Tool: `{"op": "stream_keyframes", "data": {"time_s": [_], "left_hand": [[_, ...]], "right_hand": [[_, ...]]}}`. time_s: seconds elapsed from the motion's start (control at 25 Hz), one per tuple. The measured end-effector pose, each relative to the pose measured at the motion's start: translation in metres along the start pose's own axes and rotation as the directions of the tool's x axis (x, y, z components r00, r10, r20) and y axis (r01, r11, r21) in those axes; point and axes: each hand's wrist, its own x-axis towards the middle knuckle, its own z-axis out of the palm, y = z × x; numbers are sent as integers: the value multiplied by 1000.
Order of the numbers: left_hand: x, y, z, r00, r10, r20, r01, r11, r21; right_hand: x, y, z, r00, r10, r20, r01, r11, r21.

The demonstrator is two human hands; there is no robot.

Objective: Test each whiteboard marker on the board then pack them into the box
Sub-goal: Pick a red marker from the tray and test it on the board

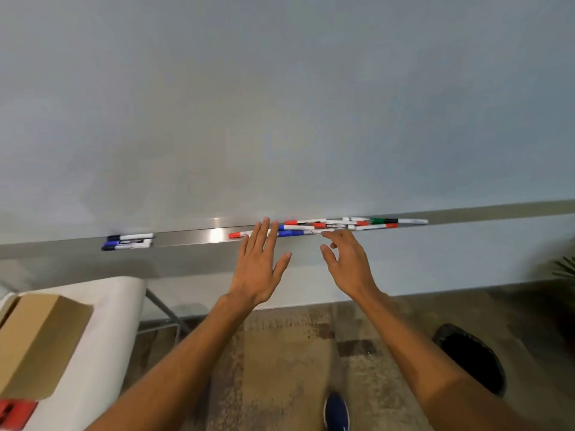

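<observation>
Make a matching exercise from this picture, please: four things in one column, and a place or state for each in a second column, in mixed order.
Things:
1. cardboard box
2. black bin
3. left hand
4. small marker group

Places or states:
A. on the floor, at the right
B. on the left part of the tray
C. open, fingers straight
D. on the white table

Pairs: 1-D, 2-A, 3-C, 4-B.
</observation>
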Motion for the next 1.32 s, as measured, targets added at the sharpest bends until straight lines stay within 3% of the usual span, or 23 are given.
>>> {"op": "stream_keyframes", "data": {"time_s": [0.4,0.72,1.04,1.32], "left_hand": [[-5,-76,-30,973,-228,34,229,973,-15],[40,-116,-12,924,-372,89,365,927,83],[55,-153,8,874,-467,134,450,882,143],[61,-175,14,856,-487,174,463,872,159]], "right_hand": [[75,-69,61,949,-256,183,275,957,-87],[138,-77,130,877,-275,394,376,904,-205],[171,-72,184,736,-270,621,570,742,-353],[186,-73,216,688,-268,674,661,614,-431]]}}
